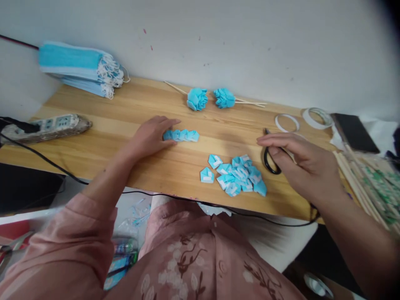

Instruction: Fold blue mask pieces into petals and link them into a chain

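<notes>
My left hand (153, 135) rests on the wooden table, thumb and fingers apart around the left end of a short row of overlapping blue folded pieces (184, 135). Above black-handled scissors (271, 163) at the right is my right hand (300, 160), its fingers stretched and nothing visible between them; it partly covers the scissors. Between the hands, nearer the front edge, lies a pile of blue folded pieces (240, 175) with white strips on them. One single piece (206, 175) sits just left of the pile.
Two blue flowers (197, 99) on sticks lie by the wall. Stacked blue masks (75, 64) and a power strip (59, 125) are at left. Tape rolls (317, 118), a black flat object (354, 132) and wooden sticks (359, 191) are at right. A cable runs along the front edge.
</notes>
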Motion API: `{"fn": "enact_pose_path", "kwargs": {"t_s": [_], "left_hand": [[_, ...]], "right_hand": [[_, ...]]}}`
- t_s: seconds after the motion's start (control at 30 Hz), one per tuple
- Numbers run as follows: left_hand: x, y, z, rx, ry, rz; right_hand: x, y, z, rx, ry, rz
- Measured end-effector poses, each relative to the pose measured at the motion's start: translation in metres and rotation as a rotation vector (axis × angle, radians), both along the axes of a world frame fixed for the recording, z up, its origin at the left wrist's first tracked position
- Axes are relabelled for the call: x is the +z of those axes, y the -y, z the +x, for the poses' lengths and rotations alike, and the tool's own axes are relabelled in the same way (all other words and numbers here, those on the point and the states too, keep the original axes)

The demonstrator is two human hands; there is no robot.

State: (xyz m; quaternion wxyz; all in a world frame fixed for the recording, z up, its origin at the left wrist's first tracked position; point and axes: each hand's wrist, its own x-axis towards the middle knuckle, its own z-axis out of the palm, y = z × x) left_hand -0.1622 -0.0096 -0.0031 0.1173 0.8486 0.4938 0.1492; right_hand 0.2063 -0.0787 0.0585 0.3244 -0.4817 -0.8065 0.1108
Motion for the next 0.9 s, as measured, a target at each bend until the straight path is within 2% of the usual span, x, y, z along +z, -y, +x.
{"fn": "enact_pose_path", "kwargs": {"t_s": [0.13, 0.33, 0.5, 0.63, 0.73, 0.8, 0.87, 0.9], "left_hand": [[-0.002, -0.005, 0.001, 0.025, -0.022, 0.016], [-0.005, -0.01, 0.002, 0.071, 0.154, 0.003], [-0.009, -0.012, 0.002, 0.037, 0.203, 0.044], [-0.012, -0.017, -0.004, -0.002, 0.207, 0.114], [-0.003, -0.007, -0.003, 0.018, 0.19, 0.229], [0.01, 0.01, 0.005, 0.014, 0.095, 0.29], [0.024, 0.033, 0.021, -0.097, 0.077, 0.315], [0.031, 0.045, 0.031, -0.194, 0.092, 0.271]], "right_hand": [[-0.004, 0.019, 0.014, -0.058, 0.015, -0.057], [-0.006, 0.028, 0.025, -0.041, 0.067, -0.1], [-0.021, 0.011, 0.031, -0.06, 0.16, -0.138], [-0.033, -0.013, 0.025, 0.008, 0.278, -0.2], [-0.034, -0.029, 0.018, 0.076, 0.367, -0.279], [-0.03, -0.036, 0.015, 0.088, 0.428, -0.35], [-0.025, -0.043, 0.014, 0.094, 0.472, -0.418], [-0.023, -0.045, 0.014, 0.101, 0.488, -0.45]]}}
